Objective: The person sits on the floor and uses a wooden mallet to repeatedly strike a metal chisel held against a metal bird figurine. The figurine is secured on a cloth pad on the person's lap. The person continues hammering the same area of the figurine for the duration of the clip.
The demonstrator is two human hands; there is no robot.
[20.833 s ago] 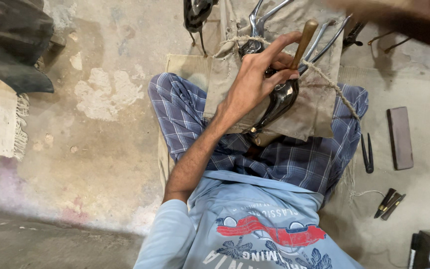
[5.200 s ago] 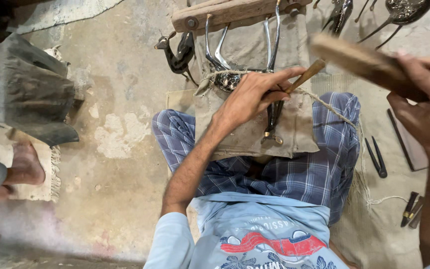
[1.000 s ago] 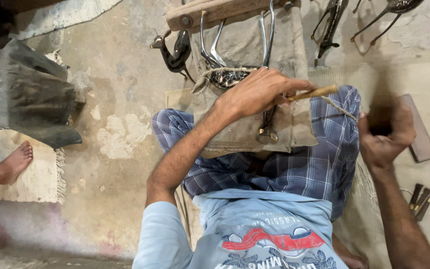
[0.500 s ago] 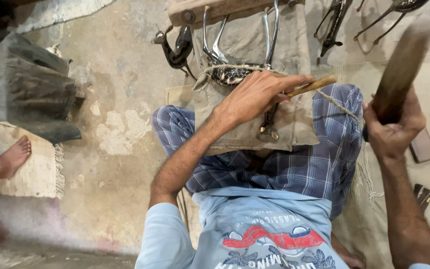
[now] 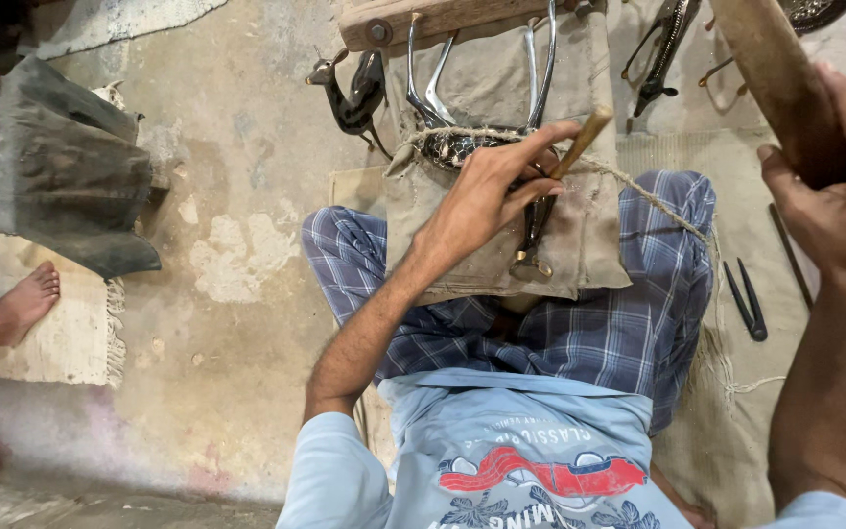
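The left hand (image 5: pixel 482 196) has its grip clamped on a wooden-handled tool (image 5: pixel 580 137), pressing it to the dark metal piece (image 5: pixel 531 230) lying on the cloth-covered lap just under the fingers. The right hand (image 5: pixel 834 186), raised well off to the side, grips a wooden mallet (image 5: pixel 771 73) tightly. Pliers (image 5: pixel 746 299) lie on the floor below it.

A bare foot (image 5: pixel 14 306) of another person rests on a pale mat (image 5: pixel 61 343) at the left. Dark pliers (image 5: pixel 744 299) lie on the floor at the right, and a dark folded cloth (image 5: pixel 70 176) lies above the foot.
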